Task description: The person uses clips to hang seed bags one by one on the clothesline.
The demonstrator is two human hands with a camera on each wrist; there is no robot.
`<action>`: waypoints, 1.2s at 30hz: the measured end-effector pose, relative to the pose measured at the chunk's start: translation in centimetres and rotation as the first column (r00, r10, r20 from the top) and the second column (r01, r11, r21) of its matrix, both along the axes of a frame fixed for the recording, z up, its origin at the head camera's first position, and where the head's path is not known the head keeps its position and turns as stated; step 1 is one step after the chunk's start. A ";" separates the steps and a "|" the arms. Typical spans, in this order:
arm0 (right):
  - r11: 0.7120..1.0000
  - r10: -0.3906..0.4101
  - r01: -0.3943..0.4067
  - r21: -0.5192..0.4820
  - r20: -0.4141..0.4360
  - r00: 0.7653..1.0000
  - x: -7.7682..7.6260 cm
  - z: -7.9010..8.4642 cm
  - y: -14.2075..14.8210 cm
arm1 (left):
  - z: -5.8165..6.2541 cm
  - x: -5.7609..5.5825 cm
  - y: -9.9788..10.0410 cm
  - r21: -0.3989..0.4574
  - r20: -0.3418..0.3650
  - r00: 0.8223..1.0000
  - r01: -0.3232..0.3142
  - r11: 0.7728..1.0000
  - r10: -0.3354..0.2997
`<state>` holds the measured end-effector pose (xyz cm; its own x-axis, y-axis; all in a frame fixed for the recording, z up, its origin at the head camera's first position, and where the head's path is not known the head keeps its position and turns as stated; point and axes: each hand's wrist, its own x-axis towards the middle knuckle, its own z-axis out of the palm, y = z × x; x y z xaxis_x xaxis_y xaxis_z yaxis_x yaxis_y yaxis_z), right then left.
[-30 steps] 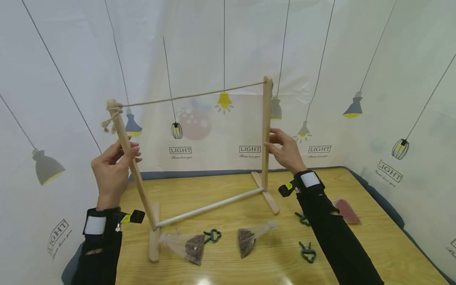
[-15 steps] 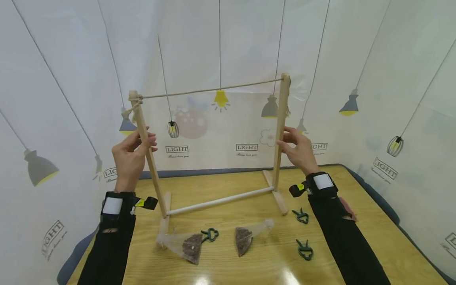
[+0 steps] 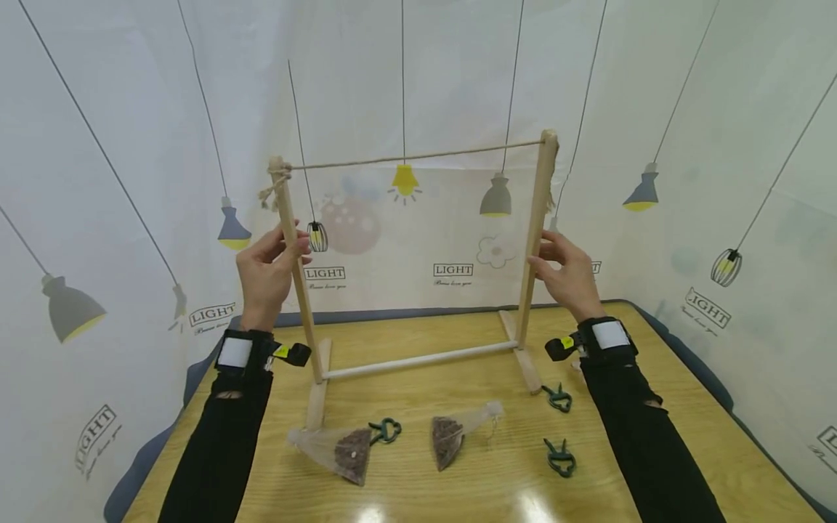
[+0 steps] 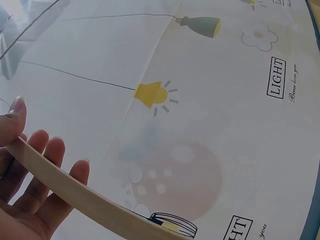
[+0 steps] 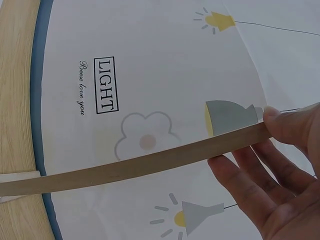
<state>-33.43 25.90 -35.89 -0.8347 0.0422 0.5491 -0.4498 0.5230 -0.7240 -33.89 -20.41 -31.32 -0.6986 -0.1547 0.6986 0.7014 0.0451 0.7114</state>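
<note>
A wooden rack point(image 3: 535, 218) stands upright over the table, its two posts joined by a cord point(image 3: 418, 156) at the top and a white rod point(image 3: 418, 359) low down. My left hand point(image 3: 267, 274) grips the left post, thumb on the near side and fingers behind, as the left wrist view shows at the post point(image 4: 75, 192). On the other side my right hand point(image 3: 567, 272) pinches the right post point(image 5: 165, 157) between thumb and fingers. Knotted cord ends hang at both post tops. The left foot point(image 3: 317, 399) reaches close behind a sheer pouch point(image 3: 349, 454).
A second sheer pouch point(image 3: 447, 439) with dark contents lies front centre on the wooden table point(image 3: 405, 494). Green clips lie about: one clip point(image 3: 386, 431) by the left pouch, another clip point(image 3: 559, 397) near the right foot, a third clip point(image 3: 560, 458) in front of it. A lamp-printed curtain point(image 3: 418, 240) hangs behind.
Both hands have carried the rack to the right, and its left side has gone farther back. The pouches and clips stay put on the table.
</note>
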 end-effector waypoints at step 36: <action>0.993 -0.116 0.117 -0.012 0.030 0.993 0.2 0.2 2.8 | -0.2 -3.5 3.2 -0.047 0.038 0.999 0.023 0.999 -0.021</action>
